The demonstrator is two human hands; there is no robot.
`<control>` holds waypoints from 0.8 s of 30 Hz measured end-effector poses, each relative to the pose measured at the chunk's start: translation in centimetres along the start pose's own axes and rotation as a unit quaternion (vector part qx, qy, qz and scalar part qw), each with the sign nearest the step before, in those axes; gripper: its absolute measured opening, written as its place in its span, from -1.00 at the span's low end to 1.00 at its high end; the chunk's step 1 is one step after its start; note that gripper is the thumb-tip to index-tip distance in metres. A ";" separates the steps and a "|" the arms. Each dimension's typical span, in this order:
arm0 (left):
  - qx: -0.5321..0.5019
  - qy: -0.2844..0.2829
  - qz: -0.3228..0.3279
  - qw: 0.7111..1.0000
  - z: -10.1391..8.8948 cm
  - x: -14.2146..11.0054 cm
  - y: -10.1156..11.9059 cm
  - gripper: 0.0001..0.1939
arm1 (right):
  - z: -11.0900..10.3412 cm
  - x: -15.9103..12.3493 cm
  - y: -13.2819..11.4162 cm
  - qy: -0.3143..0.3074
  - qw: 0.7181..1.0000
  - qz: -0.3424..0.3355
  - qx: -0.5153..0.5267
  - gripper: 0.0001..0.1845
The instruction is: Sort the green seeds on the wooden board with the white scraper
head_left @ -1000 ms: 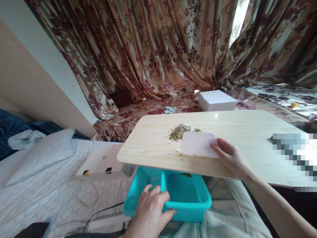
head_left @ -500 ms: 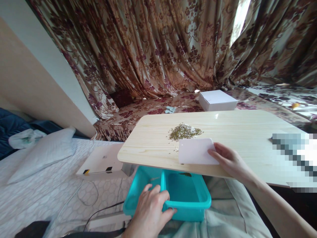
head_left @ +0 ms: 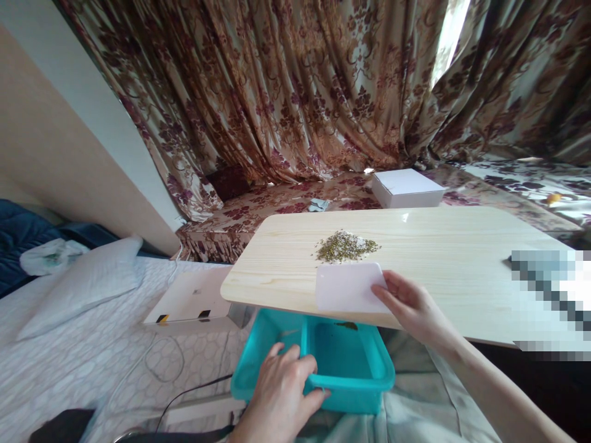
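My right hand (head_left: 410, 304) pinches the right end of a flat white plastic card (head_left: 346, 288), which lies on the pale wooden tabletop (head_left: 272, 258) at its near edge. Just beyond the card is a loose heap of green beans mixed with white grains (head_left: 346, 247). Below the table edge stands a turquoise bin (head_left: 353, 394) split by a divider. My left hand (head_left: 286, 381) grips its near rim by the divider, thumb outside and fingers over the inside. A small dark green patch (head_left: 347, 325) shows inside the right compartment.
On the floral-covered ledge behind the table sit a white box (head_left: 409, 187) and a crumpled cloth (head_left: 318, 205). Left of the bin, a white carton (head_left: 189, 298) and cables lie on the bed (head_left: 111, 344). A blurred-out object (head_left: 549, 301) rests at the table's right end.
My right hand has drawn the white card left and toward the near table edge, over the spot where a few stray grains lay. My left hand stays on the bin.
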State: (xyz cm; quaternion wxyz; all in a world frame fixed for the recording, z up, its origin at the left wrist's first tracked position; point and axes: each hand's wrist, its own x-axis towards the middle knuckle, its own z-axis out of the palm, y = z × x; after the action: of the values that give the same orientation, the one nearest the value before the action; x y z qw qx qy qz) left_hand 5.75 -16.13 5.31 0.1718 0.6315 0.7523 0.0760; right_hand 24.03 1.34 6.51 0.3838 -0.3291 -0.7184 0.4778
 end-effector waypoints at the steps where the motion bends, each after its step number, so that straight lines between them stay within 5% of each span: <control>1: -0.001 0.002 0.000 1.000 0.0 0.0 0.0 -0.88 | 0.2 0.0 0.2 -0.001 1.000 0.001 -0.003 -0.75; 11: -0.004 -0.004 -0.005 1.000 0.0 0.0 -0.1 -0.88 | -2.2 1.4 1.6 0.133 0.989 -0.006 -0.069 -0.84; 24: -0.003 0.000 -0.004 1.000 0.3 0.0 -0.3 -0.87 | -1.2 2.0 1.0 0.110 0.991 -0.015 -0.079 -0.85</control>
State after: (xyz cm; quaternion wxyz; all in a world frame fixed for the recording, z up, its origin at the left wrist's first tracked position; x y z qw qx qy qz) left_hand 5.62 -16.21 4.94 0.1737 0.6278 0.7548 0.0772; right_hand 24.17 3.90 6.34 0.4406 -0.3979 -0.7122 0.3746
